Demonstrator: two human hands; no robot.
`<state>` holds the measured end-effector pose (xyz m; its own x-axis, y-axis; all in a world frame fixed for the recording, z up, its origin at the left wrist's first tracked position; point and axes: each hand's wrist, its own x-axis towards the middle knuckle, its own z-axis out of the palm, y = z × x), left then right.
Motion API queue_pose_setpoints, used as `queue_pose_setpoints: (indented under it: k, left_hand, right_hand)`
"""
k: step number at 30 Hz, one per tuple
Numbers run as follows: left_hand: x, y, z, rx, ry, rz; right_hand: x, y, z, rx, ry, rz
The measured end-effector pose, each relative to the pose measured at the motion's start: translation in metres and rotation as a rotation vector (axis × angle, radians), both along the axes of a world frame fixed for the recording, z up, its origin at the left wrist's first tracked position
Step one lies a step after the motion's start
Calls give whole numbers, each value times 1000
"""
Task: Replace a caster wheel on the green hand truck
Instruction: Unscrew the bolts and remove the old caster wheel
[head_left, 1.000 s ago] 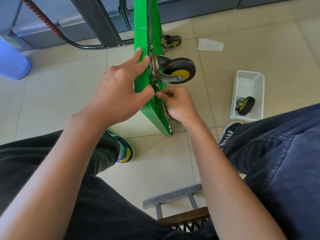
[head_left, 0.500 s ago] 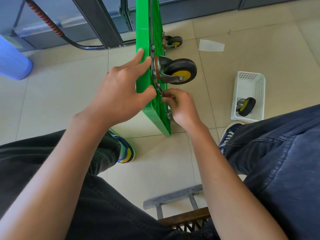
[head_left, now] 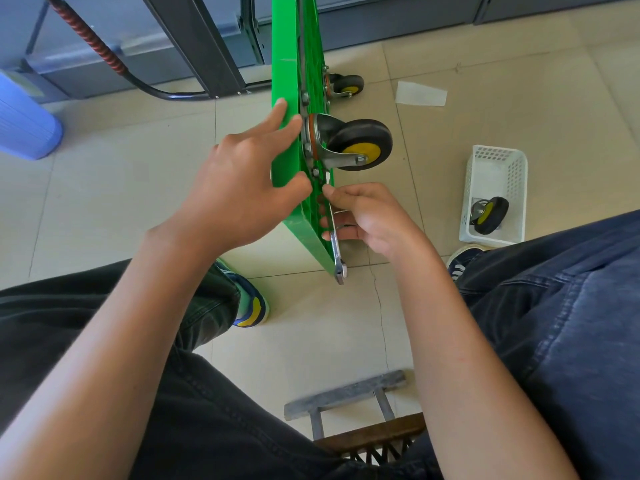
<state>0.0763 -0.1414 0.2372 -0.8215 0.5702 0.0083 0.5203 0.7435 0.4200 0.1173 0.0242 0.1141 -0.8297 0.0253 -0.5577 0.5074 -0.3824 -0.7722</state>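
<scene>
green hand truck (head_left: 289, 133) tipped on edge on the floor, steadied by the left hand (head_left: 239, 188) with fingers spread flat; right hand (head_left: 367, 216) gripping a wrench (head_left: 335, 237) at the caster wheel (head_left: 360, 143) mount, which may slip off the bolt and round it.

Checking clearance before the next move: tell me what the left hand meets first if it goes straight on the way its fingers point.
The left hand already touches the green hand truck; just beyond, likely the caster wheel.
</scene>
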Motion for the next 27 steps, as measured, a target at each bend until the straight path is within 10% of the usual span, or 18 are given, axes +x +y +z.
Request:
queue_pose_setpoints:
  k: [10, 27]
  left_hand:
    - [1, 0, 1, -3, 5, 1]
    - [3, 2, 3, -25, 11, 4]
  right_hand:
    - [-6, -4, 5, 46, 39, -3]
    - [-10, -12, -26, 741, 316, -38]
